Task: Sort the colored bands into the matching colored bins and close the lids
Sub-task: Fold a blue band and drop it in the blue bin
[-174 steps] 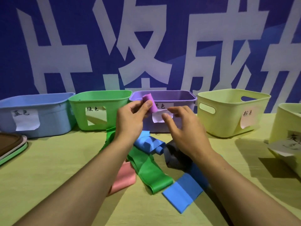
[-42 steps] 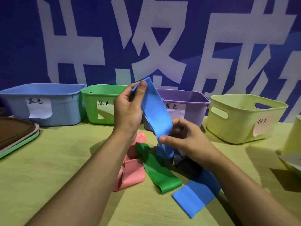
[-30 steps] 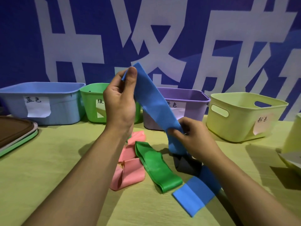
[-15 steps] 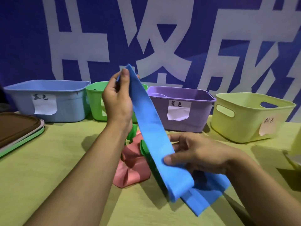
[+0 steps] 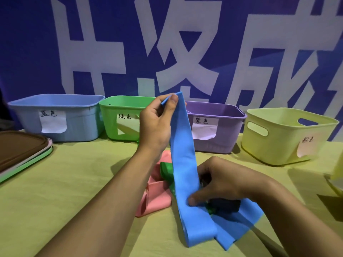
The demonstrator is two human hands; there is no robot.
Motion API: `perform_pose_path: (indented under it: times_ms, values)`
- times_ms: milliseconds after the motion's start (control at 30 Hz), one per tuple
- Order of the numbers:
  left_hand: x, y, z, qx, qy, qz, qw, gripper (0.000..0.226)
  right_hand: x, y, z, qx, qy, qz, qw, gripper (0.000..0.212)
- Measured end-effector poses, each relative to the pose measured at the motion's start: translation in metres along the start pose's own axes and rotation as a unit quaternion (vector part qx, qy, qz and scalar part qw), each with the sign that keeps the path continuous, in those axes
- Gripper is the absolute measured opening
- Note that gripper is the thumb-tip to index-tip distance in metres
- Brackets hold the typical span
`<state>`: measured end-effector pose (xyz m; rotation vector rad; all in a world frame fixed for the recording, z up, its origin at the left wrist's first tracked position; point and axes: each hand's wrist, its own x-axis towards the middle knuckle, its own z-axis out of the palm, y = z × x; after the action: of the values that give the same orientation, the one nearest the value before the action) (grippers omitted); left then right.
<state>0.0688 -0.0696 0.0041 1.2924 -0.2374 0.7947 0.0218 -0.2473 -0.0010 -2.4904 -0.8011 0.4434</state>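
Since half a second ago the right hand point(image 5: 220, 184) has slid further down the blue band point(image 5: 182, 154), and its fold now reaches lower toward the near edge of the table point(image 5: 74, 182). The left hand point(image 5: 156, 125) has kept its place up high, thumb and fingers pinching the band's top end in front of the green bin point(image 5: 120, 117). The right hand's thumb presses flat on the band's near face with the fingers curled behind it, so the strip is nipped between them.

The band hangs taut between the two hands, then doubles back at the bottom and runs off to the right beside a second blue band point(image 5: 241, 225) lying flat; where one ends and the other begins I cannot quite make out. Under the right hand sits a dark band point(image 5: 225, 205), partly hidden. A green band point(image 5: 167, 171) shows to the left of the held strip, and a pink band point(image 5: 154, 197) lies crumpled beside it.

Along the back stand the open bins in a row: the blue bin point(image 5: 55, 115) at the left, then the green one, the purple bin point(image 5: 215, 125) and a yellow bin point(image 5: 285, 134), each with a paper label. A stack of lids point(image 5: 20, 153) rests at the left edge, a brown one on top. Behind it all hangs a blue banner point(image 5: 185, 43) with large white characters.
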Motion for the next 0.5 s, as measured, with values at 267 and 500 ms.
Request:
perform_pose_path:
  times_ms: [267,500]
  values:
    - [-0.008,-0.005,0.006,0.017,-0.092,0.002,0.996,0.012,0.006,0.021,-0.009,0.032,0.104,0.080,0.991,0.068]
    - [-0.017,-0.017,0.010,0.068,-0.188,-0.025,0.979,0.014,0.022,0.028,-0.005,0.308,0.351,-0.093,0.879,0.044]
